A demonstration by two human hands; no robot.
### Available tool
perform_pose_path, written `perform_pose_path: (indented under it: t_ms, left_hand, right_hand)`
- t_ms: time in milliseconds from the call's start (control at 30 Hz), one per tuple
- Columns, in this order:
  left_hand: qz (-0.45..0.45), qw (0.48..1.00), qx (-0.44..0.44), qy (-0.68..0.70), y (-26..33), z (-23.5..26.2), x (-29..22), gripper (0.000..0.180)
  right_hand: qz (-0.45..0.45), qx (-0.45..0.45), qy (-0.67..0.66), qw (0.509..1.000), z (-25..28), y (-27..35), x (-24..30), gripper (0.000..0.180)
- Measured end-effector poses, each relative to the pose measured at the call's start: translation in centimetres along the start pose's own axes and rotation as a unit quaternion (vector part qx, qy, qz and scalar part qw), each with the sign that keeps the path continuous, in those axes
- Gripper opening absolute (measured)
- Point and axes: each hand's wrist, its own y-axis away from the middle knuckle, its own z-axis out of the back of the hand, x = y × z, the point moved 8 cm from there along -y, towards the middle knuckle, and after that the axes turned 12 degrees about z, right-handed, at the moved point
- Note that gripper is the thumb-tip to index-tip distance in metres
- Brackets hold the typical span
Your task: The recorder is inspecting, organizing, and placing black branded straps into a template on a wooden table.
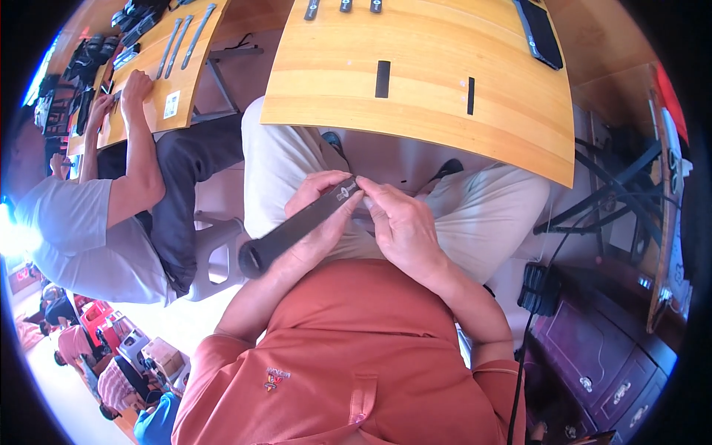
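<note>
The person is wearing a rust-orange polo shirt (348, 356) with short sleeves, a small stitched emblem (276, 379) on the left chest and a buttoned placket (361, 397). Light beige trousers (475, 215) are covering both legs. Dark shoes (448, 169) are peeking out far below.

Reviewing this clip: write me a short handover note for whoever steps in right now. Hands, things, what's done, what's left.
Left hand: wrapped around a dark grey tube, held over the lap.
Right hand: fingers pinch the tube's far end, by its small white label.
Wooden table ahead: two black strips, small dark parts along the far edge, a black case at the right.
Done: tube picked up.
Left: work at the tube's end appears unfinished; table parts untouched.
</note>
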Motion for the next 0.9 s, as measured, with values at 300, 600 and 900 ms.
perform_pose_path:
  t_ms: [300,600,900]
  left_hand:
    - [0.125,0.956,0.263,-0.042,-1.7,-1.1,-1.2,0.029]
    - [0.125,0.950,0.287,-0.016,-1.6,-2.0,-2.7,0.045]
    - [0.218,0.912,0.348,0.023,-0.8,-2.8,-1.4,0.038]
  right_hand:
    - [0.041,0.174,0.159,0.971,1.8,-0.2,1.7,0.035]
    - [0.036,0.181,0.111,0.976,2.1,-1.0,1.4,0.034]
    - [0.031,0.250,0.102,0.962,2.5,-1.1,1.2,0.033]
